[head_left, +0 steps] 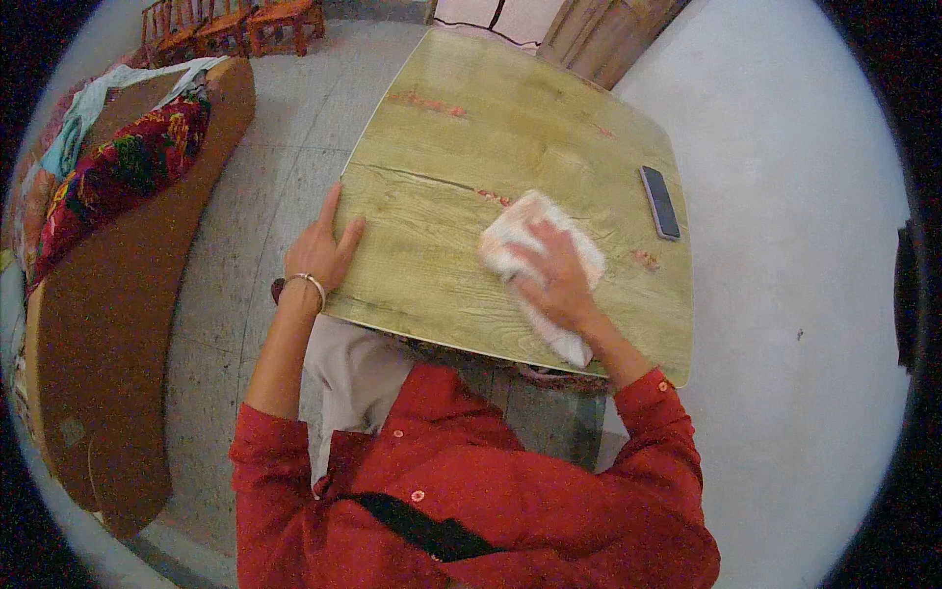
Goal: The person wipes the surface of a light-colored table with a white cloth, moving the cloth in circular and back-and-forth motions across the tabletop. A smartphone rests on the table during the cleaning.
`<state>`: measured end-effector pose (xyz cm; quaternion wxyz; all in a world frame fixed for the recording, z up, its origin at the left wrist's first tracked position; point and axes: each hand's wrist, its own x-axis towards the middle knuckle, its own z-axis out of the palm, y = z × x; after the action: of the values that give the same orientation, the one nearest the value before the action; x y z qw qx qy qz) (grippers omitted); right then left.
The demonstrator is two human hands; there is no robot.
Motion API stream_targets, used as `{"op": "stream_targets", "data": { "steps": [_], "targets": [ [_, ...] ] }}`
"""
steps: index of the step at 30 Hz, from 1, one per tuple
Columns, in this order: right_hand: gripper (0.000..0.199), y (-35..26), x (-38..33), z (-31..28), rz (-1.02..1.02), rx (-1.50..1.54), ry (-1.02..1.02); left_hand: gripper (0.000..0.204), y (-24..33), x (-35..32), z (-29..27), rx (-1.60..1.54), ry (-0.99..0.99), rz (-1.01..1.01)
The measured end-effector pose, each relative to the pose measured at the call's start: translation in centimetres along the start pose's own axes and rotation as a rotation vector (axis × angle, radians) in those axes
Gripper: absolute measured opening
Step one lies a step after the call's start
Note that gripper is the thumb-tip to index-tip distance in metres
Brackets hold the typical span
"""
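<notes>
My right hand [559, 275] presses a crumpled white and pale-pink cloth [525, 221] onto the wood-patterned table top [451, 285], its fingers slightly blurred. One end of the cloth trails back towards the near edge. My left hand [321, 250] rests at the table's left edge with its index finger stretched out and its thumb apart; a light bracelet circles the wrist. Small reddish marks [491, 196] show just beyond the cloth, with another reddish patch [646, 259] to its right.
A dark phone [659, 203] lies near the table's right edge, close to the white wall [775, 245]. On the left stands a brown sofa-like piece [128, 294] heaped with colourful fabric [128, 177]. Wooden chairs [231, 27] are at the far left, and brown curtain-like folds [599, 39] hang behind the table.
</notes>
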<state>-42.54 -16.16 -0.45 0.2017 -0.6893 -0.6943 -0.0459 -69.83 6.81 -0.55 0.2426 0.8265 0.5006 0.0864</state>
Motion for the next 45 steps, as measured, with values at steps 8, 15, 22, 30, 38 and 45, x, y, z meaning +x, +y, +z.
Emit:
{"op": "stream_targets", "data": {
  "steps": [8,15,22,30,38,45],
  "targets": [
    [0.046,11.3,6.7,1.6,0.496,-0.238,0.164,0.068,-0.2,0.5,0.1,-0.056,0.011,0.039],
    [0.051,-0.4,3.2,2.2,-0.039,-0.034,0.075,0.069,-1.3,1.1,1.4,-0.028,0.039,0.03],
    [0.045,3.3,-3.1,-1.7,0.223,-0.096,0.084,0.068,-0.3,0.3,0.1,-0.025,0.008,-0.016],
    [0.045,8.5,1.6,-0.9,0.382,-0.217,0.175,0.067,0.0,0.3,0.0,-0.008,0.048,0.014],
    [0.047,1.7,-5.6,-3.4,0.232,-0.095,0.116,0.066,-1.4,0.2,0.4,-0.033,0.091,0.06],
    [0.044,10.9,-5.0,-4.2,0.594,-0.264,0.249,0.064,-1.4,0.7,0.6,0.006,0.141,0.092]
  ]
}}
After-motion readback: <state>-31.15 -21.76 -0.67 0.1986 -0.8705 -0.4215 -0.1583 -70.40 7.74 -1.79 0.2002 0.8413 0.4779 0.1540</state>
